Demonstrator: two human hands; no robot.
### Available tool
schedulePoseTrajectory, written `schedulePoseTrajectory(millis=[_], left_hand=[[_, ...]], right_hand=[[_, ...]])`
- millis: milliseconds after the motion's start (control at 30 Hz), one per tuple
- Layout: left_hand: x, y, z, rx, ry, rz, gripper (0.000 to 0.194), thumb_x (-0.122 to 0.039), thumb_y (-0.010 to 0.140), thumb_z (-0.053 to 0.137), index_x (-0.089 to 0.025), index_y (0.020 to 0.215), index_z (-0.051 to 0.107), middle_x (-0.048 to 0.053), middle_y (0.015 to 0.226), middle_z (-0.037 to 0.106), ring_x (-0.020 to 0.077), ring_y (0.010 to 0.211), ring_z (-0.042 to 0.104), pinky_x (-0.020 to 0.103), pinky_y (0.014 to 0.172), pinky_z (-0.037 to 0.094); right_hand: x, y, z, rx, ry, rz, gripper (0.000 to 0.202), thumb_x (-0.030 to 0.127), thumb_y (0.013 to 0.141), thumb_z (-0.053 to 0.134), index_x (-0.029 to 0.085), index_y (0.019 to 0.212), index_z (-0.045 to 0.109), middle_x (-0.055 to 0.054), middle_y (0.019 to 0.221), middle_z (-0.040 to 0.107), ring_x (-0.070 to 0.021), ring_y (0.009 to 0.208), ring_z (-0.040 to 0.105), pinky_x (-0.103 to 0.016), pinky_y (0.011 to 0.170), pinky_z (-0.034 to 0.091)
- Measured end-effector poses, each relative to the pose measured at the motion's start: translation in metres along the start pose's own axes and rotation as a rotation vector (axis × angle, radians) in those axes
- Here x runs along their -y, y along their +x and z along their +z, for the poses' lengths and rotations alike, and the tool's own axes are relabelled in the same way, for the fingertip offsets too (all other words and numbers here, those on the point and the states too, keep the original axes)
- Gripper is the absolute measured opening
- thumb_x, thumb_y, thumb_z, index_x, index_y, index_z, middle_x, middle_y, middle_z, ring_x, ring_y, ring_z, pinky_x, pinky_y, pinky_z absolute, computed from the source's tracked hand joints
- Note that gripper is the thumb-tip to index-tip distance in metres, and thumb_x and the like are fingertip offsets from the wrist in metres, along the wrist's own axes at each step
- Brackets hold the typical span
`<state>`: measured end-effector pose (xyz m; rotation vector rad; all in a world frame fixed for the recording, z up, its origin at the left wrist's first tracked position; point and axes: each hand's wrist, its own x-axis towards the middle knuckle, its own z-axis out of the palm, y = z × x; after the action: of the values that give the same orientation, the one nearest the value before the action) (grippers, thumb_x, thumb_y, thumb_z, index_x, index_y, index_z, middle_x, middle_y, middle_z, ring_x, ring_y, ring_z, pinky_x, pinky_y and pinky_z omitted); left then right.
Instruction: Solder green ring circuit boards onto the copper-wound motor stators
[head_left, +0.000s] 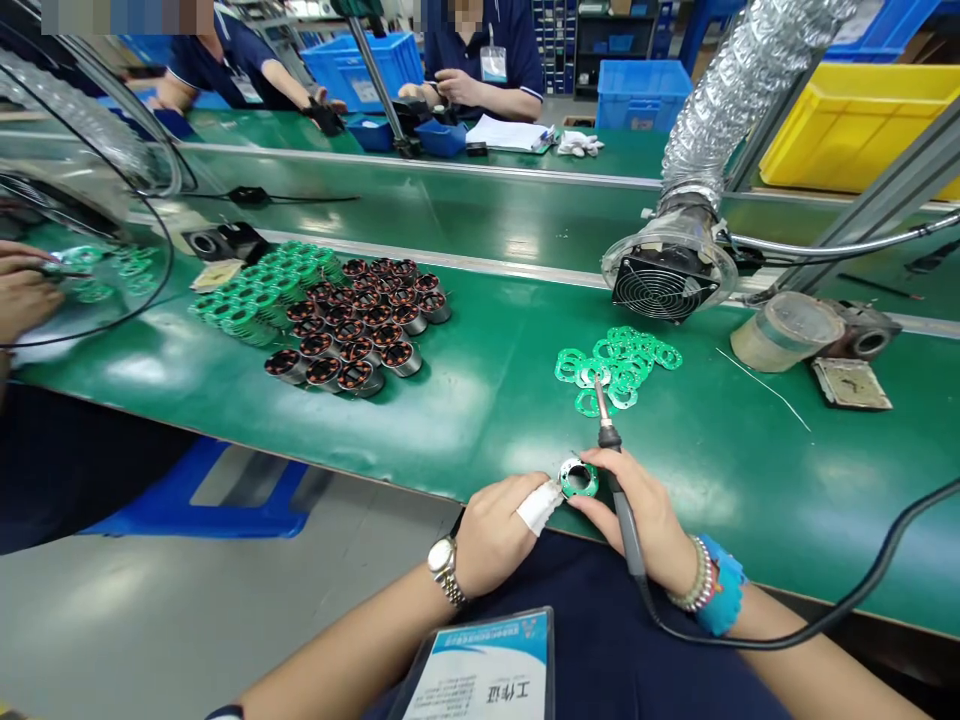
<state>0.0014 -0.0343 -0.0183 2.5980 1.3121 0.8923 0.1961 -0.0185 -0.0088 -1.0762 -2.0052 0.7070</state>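
Benchtop (pixel 495 410): smooth, glossy green, reflecting lights. Duct (pixel 727 90): crinkled shiny foil. Yellow bin (pixel 862 125): smooth plastic. Soldering iron (pixel 626 530): matt grey handle, metal tip. Motor cores (pixel 349 331): metallic sides, coppery tops, likely wire, though small in view.

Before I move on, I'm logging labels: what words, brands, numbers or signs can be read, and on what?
"工作证": blue-and-white rectangular badge in a dark holder.
Too small or blurred: its smaller print; the co-worker's white badge; the silver metal wristwatch's round dial.
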Motion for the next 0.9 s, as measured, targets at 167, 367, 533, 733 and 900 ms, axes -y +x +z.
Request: schedulePoseTrajectory(millis=[167,367,533,733,900], left_hand=[[0.000,0.000,0.000,-0.005,-0.002,0.019,0.021,-0.011,0.084,0.044,-0.013,0.099,0.058,0.009,0.086,0.068,0.0183,0.074,0.064,0.029,0.064,0.053],[0.005,-0.001,-0.003,-0.027,0.038,0.129,0.024,-0.010,0.084,0.042,-0.012,0.103,0.056,0.011,0.090,0.068,0.0198,0.077,0.064,0.031,0.064,0.053],[0.000,0.009,-0.003,0.103,0.027,0.002,0.021,-0.016,0.086,0.039,-0.012,0.085,0.059,0.011,0.078,0.066,0.0184,0.064,0.062,0.029,0.056,0.051],[-0.010,0.022,-0.002,0.471,-0.715,-0.638,0.031,-0.024,0.090,0.027,-0.015,0.069,0.048,-0.002,0.046,0.052,0.0104,0.037,0.051,0.020,0.038,0.042],[-0.002,0.008,-0.009,0.190,-0.281,-0.306,0.018,-0.028,0.086,0.048,-0.015,0.094,0.057,0.005,0.077,0.065,0.0139,0.062,0.062,0.024,0.057,0.050]], right_hand=[[-0.004,0.002,-0.006,0.054,0.068,0.006,0.037,0.020,0.083,0.060,0.024,0.116,0.044,-0.007,0.106,0.058,-0.0214,0.098,0.057,-0.035,0.086,0.049],[-0.005,0.004,-0.009,0.075,0.058,-0.005,0.035,0.020,0.083,0.060,0.023,0.116,0.046,-0.007,0.103,0.058,-0.0201,0.093,0.058,-0.034,0.083,0.049],[-0.008,0.005,-0.010,0.088,0.050,-0.029,0.035,0.023,0.084,0.060,0.021,0.115,0.047,-0.007,0.101,0.058,-0.0196,0.091,0.058,-0.032,0.081,0.049],[-0.009,0.004,-0.008,0.070,0.041,-0.056,0.032,0.024,0.085,0.059,0.020,0.115,0.047,-0.007,0.099,0.058,-0.0192,0.089,0.057,-0.031,0.078,0.049],[-0.008,0.003,-0.007,0.051,0.062,-0.059,0.034,0.022,0.084,0.059,0.020,0.116,0.046,-0.007,0.099,0.057,-0.0186,0.087,0.057,-0.030,0.077,0.049]])
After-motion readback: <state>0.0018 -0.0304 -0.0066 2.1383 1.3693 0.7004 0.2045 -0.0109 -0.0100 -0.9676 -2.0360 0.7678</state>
